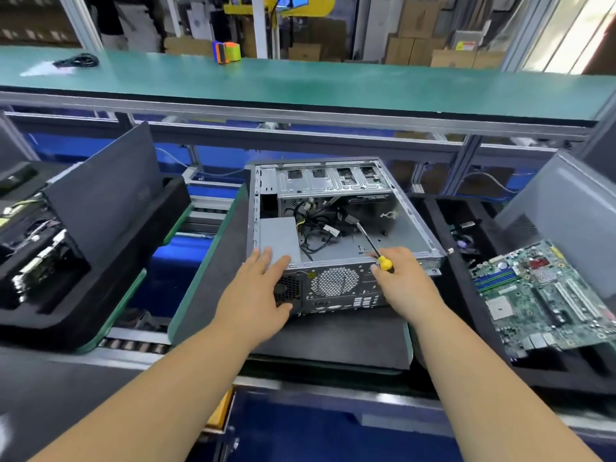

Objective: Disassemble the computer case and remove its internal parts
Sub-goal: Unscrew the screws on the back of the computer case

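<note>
A dark side panel (100, 191) leans at left. At centre, an opened computer case (336, 228) lies on a black mat (213, 278); the left hand (256, 295) rests spread over its rear corner, while the right hand (405, 278) grips a yellow-handled screwdriver (375, 250), its tip inside. A green motherboard (546, 298) lies at right. No writing is legible.

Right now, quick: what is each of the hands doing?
Left hand: open, resting on the computer case.
Right hand: closed, holding the screwdriver.
</note>
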`<state>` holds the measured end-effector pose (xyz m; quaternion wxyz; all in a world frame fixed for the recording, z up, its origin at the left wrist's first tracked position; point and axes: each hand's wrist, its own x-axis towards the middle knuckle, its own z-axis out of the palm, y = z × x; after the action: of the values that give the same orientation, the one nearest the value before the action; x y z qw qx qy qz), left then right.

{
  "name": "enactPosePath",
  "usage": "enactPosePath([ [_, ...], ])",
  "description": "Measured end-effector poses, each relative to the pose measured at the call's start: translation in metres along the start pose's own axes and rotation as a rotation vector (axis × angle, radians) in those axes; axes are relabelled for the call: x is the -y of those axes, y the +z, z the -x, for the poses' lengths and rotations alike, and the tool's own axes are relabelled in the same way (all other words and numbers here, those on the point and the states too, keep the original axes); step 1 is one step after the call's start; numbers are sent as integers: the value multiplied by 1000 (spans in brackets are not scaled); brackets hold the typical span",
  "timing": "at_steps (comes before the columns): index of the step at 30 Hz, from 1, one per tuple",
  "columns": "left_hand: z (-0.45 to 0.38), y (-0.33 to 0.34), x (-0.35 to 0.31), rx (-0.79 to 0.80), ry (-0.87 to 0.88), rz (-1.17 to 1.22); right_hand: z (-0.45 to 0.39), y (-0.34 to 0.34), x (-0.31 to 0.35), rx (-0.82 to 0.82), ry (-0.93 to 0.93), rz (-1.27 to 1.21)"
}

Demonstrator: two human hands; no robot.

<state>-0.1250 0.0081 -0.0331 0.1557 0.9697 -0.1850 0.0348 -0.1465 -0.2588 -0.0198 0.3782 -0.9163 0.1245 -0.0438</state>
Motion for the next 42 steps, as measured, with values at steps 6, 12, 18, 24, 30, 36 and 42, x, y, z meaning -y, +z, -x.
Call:
enactPosePath([
  [6,21,1,-22,15,-25,1,14,-16,-1,9,-5,-45],
  [12,27,-13,-22,70,-19,165,42,-2,4,-211,-29,-96],
  [18,47,-23,-7,-207,-253,754,74,29,18,-84,57,-227],
  [24,48,-19,1,-206,-551,959,92,64,37,109,186,-463],
  [30,44,-4,-1,131,-778,1462,113,95,54,212,238,-548],
  [36,43,6,4,166,-803,1662,127,110,67,278,261,-592],
  [42,40,5,6,177,-776,1683,130,116,74,272,305,-600],
])
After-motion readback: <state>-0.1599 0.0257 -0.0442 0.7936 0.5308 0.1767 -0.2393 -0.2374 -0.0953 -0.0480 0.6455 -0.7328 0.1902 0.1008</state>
